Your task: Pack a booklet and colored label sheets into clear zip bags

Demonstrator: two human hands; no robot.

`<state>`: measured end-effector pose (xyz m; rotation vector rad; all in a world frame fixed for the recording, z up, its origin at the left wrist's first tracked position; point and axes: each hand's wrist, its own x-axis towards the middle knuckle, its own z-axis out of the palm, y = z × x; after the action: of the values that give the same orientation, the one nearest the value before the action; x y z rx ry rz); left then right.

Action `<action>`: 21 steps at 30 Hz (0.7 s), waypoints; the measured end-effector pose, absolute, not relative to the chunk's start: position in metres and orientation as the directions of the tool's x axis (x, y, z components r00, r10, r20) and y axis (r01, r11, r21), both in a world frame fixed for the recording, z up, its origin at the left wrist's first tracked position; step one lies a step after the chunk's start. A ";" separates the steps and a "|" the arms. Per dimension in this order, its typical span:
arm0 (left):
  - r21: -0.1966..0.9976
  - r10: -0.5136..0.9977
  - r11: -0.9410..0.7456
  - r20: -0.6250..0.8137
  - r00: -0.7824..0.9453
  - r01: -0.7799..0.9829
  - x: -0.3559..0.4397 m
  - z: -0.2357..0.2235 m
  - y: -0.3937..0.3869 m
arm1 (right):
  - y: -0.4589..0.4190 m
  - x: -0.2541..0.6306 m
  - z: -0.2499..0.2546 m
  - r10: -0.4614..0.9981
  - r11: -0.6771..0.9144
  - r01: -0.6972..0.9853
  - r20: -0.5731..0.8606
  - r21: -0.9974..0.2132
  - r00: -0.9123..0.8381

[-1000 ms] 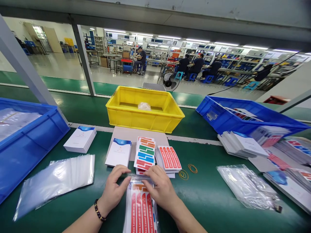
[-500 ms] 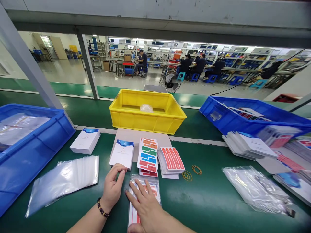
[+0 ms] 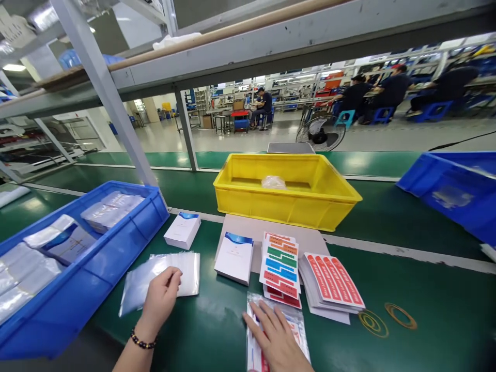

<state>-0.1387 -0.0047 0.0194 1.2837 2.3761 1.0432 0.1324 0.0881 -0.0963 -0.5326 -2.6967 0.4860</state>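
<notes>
One clear plastic bag of printed sheets lies at the frame's lower centre beneath the right hand, spread open and flat, gripping nothing. Lower left of centre, the left hand is loosely curled over a stack of clear bags; whether it pinches one, I cannot tell.

Room beside filled bag, yellow bin blocking

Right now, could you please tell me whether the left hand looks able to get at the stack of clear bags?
Most likely yes: the left hand is at the clear bags, which lie outside the left blue bin, and no other thing appears to cover them.
</notes>
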 end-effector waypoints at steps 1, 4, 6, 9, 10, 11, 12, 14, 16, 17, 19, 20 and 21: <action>0.593 0.784 0.475 0.051 -0.619 0.650 -0.152 0.021 -0.009 | 0.089 0.134 -0.090 0.431 0.862 0.297 0.285 -0.411 -0.857; 0.370 0.715 0.666 -0.068 -0.696 0.647 -0.185 0.018 -0.019 | 0.092 0.138 -0.075 0.441 0.850 0.262 0.346 -0.457 -0.828; 0.333 0.705 0.692 -0.120 -0.699 0.641 -0.200 0.013 -0.024 | 0.094 0.139 -0.071 0.447 0.845 0.240 0.386 -0.477 -0.807; 0.317 0.724 0.682 -0.172 -0.668 0.659 -0.212 0.007 -0.028 | 0.096 0.139 -0.071 0.452 0.841 0.207 0.440 -0.500 -0.776; 0.316 0.732 0.675 -0.175 -0.658 0.667 -0.214 0.006 -0.029 | 0.096 0.139 -0.070 0.453 0.841 0.197 0.456 -0.503 -0.766; 0.314 0.739 0.669 -0.174 -0.651 0.674 -0.214 0.006 -0.029 | 0.096 0.139 -0.070 0.451 0.843 0.187 0.472 -0.505 -0.758; 0.314 0.744 0.663 -0.168 -0.647 0.680 -0.212 0.008 -0.028 | 0.096 0.140 -0.068 0.451 0.843 0.179 0.485 -0.508 -0.749; 0.323 0.758 0.645 -0.154 -0.634 0.693 -0.203 0.014 -0.025 | 0.097 0.141 -0.063 0.460 0.836 0.164 0.507 -0.524 -0.729; 0.359 0.792 0.600 -0.139 -0.594 0.715 -0.186 0.021 -0.020 | 0.098 0.141 -0.054 0.483 0.814 0.152 0.509 -0.561 -0.712; 0.387 0.818 0.562 -0.130 -0.560 0.731 -0.174 0.024 -0.016 | 0.099 0.141 -0.049 0.501 0.795 0.149 0.499 -0.588 -0.707; 0.469 0.885 0.441 -0.086 -0.458 0.765 -0.145 0.029 -0.007 | 0.098 0.138 -0.040 0.546 0.734 0.147 0.447 -0.663 -0.708; 0.499 0.912 0.384 -0.072 -0.404 0.777 -0.129 0.029 -0.002 | 0.097 0.136 -0.037 0.580 0.679 0.149 0.401 -0.719 -0.709; 0.523 0.936 0.328 -0.071 -0.343 0.786 -0.113 0.029 0.003 | 0.095 0.133 -0.035 0.616 0.604 0.149 0.340 -0.783 -0.711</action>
<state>-0.1126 0.0028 0.0285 1.5296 2.2382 0.5746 0.1329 0.0952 -0.0346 -0.6012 -2.2298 1.0125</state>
